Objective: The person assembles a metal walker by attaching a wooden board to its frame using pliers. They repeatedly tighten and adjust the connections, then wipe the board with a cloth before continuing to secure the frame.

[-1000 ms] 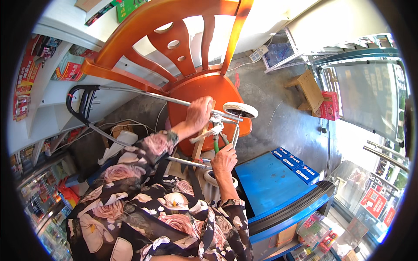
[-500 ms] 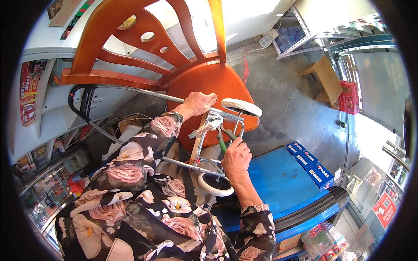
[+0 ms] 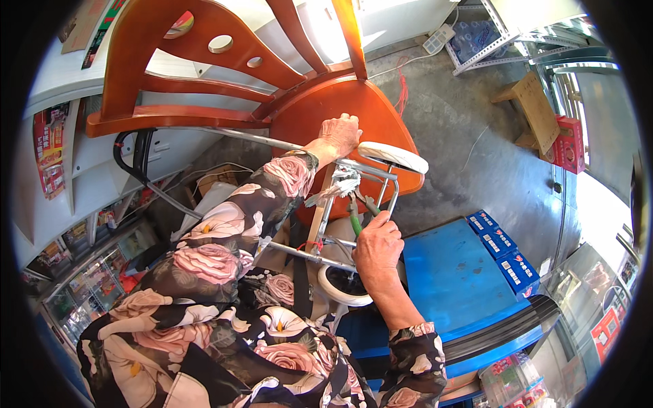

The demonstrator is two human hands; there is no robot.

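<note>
A light metal cart frame (image 3: 275,141) with two white-rimmed wheels lies tipped over in front of me, its upper part against the orange-brown wooden chair (image 3: 320,102). My left hand (image 3: 338,138) is closed around the frame's tube near the upper wheel (image 3: 393,158). Closed on green-handled pliers (image 3: 356,221), my right hand (image 3: 379,248) sits between the two wheels. The pliers' jaws are at a bunch of whitish torn wrapping (image 3: 339,185) on the frame's crossbar. My right hand partly covers the lower wheel (image 3: 340,289). A red tie (image 3: 311,245) is on the lower tube.
At the right stands a blue-topped table (image 3: 449,272) bearing several small blue boxes (image 3: 517,272). A wooden stool (image 3: 534,112) and a red box (image 3: 570,144) stand farther off by the doorway. Shelves with packets line the left side. A power strip (image 3: 439,39) lies on the floor.
My view has shifted, so the chair, table and frame sit differently in the picture. Both hands keep their holds, and the pliers remain at the white wrapping.
</note>
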